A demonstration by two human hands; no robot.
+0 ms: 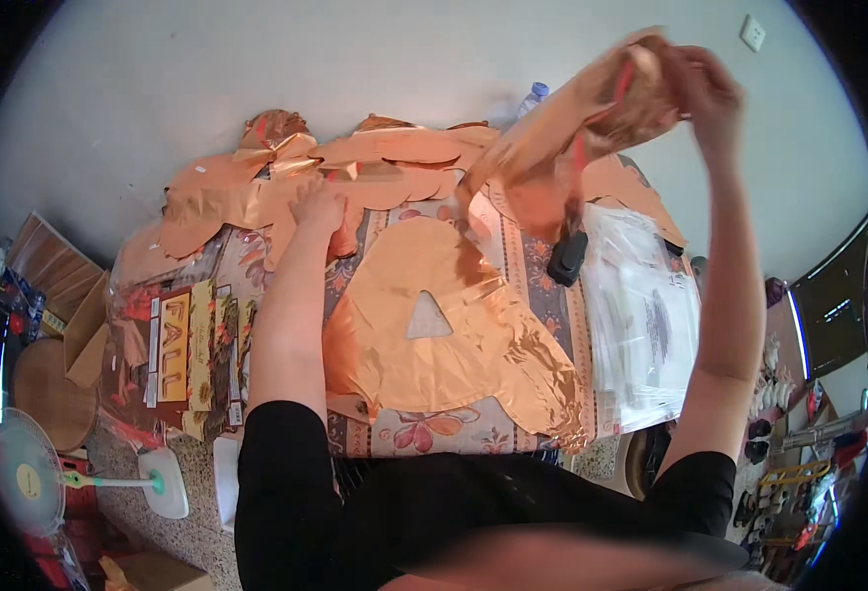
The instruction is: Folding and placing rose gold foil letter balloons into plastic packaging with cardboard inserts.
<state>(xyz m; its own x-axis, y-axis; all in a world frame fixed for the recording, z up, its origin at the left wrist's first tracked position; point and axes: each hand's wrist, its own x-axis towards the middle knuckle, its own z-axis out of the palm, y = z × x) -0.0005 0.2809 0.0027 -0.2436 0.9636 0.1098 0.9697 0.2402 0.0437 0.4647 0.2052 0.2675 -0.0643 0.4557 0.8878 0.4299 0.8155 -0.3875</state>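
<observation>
A copper-coloured foil balloon (552,148) hangs at the upper right, raised above the table and blurred by motion. My right hand (710,94) is closed on its upper end. At the far side my left hand (318,209) reaches among several flat copper foil balloons (212,202), its fingers spread out over them. Nearer me lies a crinkled copper foil balloon (385,345) shaped like a letter A, with a triangular hole showing the tablecloth. Just below the raised balloon is a small black device (568,258).
A flowered tablecloth (424,433) covers the table. Clear plastic packets (641,315) are stacked on the right; printed packages (188,345) lie on the left. A bottle with a blue cap (534,97) stands by the wall. A fan (25,473) is at the lower left.
</observation>
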